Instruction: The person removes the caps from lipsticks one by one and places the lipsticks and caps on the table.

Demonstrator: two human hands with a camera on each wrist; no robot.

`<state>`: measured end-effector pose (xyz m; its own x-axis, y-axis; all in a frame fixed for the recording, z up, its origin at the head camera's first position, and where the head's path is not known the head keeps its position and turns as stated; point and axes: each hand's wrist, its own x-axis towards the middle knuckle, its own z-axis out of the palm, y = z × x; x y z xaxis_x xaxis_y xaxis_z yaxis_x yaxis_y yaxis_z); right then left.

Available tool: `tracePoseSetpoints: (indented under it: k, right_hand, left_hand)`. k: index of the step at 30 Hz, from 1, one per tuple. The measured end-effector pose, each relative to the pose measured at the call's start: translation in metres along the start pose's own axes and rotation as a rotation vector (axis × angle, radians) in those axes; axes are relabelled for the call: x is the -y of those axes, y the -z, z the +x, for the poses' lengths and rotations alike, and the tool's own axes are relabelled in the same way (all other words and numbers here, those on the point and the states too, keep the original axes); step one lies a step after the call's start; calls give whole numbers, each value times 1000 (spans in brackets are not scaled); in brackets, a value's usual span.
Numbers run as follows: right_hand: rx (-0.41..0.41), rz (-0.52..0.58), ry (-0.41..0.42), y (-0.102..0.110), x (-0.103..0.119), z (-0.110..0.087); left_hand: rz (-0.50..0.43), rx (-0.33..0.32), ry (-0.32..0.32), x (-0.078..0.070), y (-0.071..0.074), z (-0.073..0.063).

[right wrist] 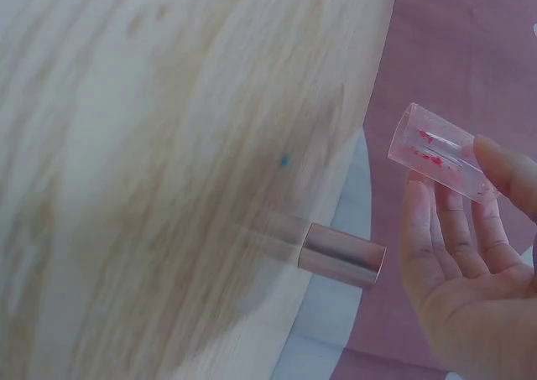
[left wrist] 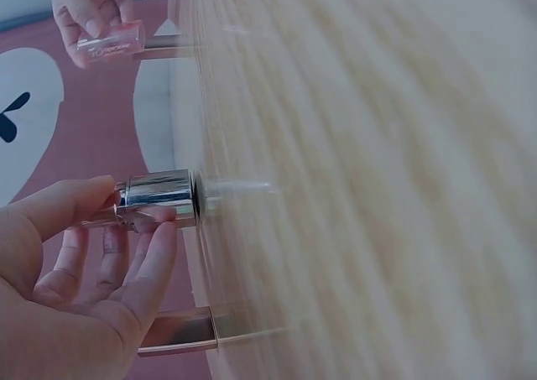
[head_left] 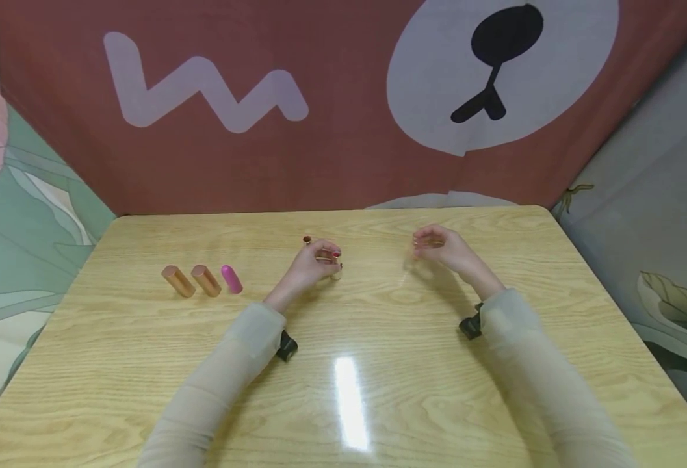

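My left hand (head_left: 318, 261) pinches a shiny metal lipstick tube (left wrist: 159, 194) between thumb and fingertips; its base stands on the table, and a bit of red shows at its top. Beside that hand is another metallic tube with a dark red top (head_left: 307, 240). My right hand (head_left: 445, 250) holds a clear cap (right wrist: 440, 155) with red smears inside, raised above the table. Near the right hand, a rose-gold cylinder (right wrist: 342, 254) stands on the table, hidden in the head view.
To the left on the wooden table (head_left: 343, 325) stand a copper cylinder (head_left: 178, 281), a second copper cylinder (head_left: 206, 281) and a magenta one (head_left: 232, 279). A red-brown printed cloth (head_left: 343, 162) hangs behind the table's far edge.
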<state>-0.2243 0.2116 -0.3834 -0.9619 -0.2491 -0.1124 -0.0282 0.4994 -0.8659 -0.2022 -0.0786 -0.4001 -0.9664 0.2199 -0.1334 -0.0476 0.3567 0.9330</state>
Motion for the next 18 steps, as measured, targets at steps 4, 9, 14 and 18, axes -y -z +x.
tracePoseSetpoints:
  k: [4,9,14,18]
  right_hand:
    - [2,-1,9,2,-2,-1]
    - [2,-13,-13,4,-6,-2]
    - [12,-6,-24,5,-9,-3]
    - [16,-14,-37,7,-12,-3]
  left_hand:
    - [9,-4,10,0,0,0]
    - [18,-3,2,1,0,1]
    - [15,10,9,-3,0,-1]
    - [20,10,14,-4,-1,-1]
